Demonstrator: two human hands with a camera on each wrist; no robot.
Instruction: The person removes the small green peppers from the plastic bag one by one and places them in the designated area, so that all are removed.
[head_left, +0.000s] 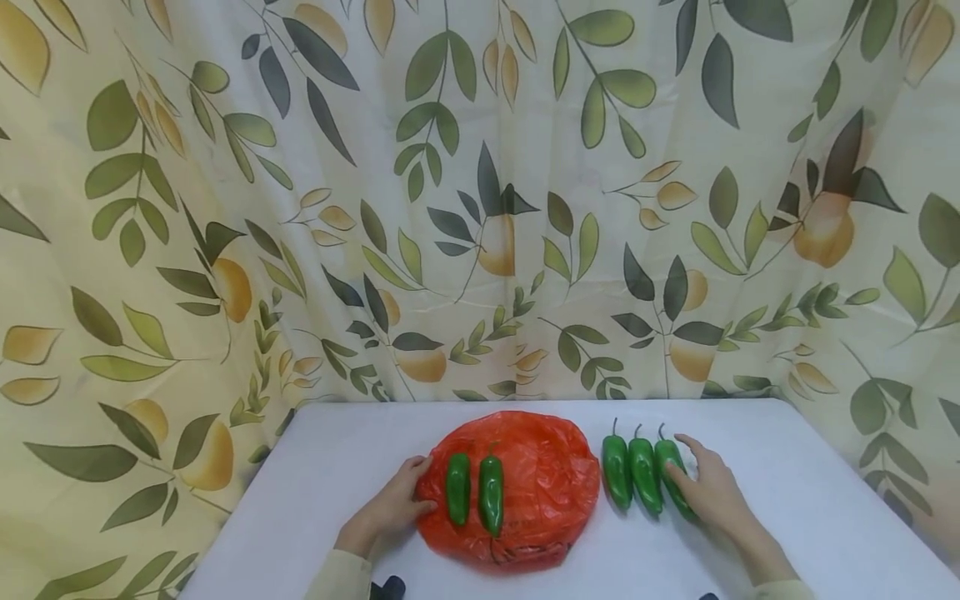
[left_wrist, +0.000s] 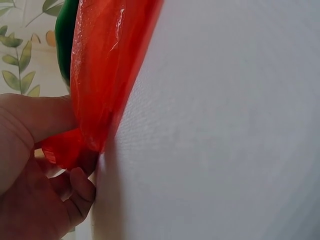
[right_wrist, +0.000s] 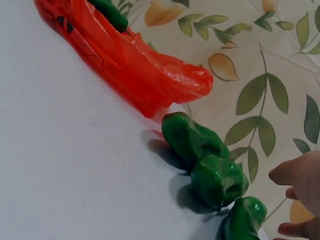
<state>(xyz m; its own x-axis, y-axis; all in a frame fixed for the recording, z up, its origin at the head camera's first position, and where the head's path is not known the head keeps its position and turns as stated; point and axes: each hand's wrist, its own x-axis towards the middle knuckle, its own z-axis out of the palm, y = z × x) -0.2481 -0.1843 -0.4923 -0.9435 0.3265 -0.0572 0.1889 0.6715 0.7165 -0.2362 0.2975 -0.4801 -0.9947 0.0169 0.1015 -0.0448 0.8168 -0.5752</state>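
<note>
Nearest, two sleeves came up from the bottom edge onto the white table (head_left: pixel 810 500). Just beyond them the left hand (head_left: pixel 390 508) gripped the left rim of the orange bag (head_left: pixel 540 500), thumb and curled fingers (left_wrist: pixel 75 195) pinching the plastic, as the left wrist view showed plainly. On the bag lay two green peppers side by side, the left pepper (head_left: pixel 457 487) shorter than the right pepper (head_left: pixel 491 493), both pointing away with stems at the far end. To the right of the bag, apart from it, stood a row of three peppers (head_left: pixel 643 473) touching one another on the bare table. The right hand (head_left: pixel 708 492) lay with fingers loosely spread over the outermost pepper (head_left: pixel 670 467) of that row, touching it rather than clasping it; the right wrist view showed the fingertips (right_wrist: pixel 285 175) beside it. Farthest back hung a leaf-printed curtain (head_left: pixel 480 208).
</note>
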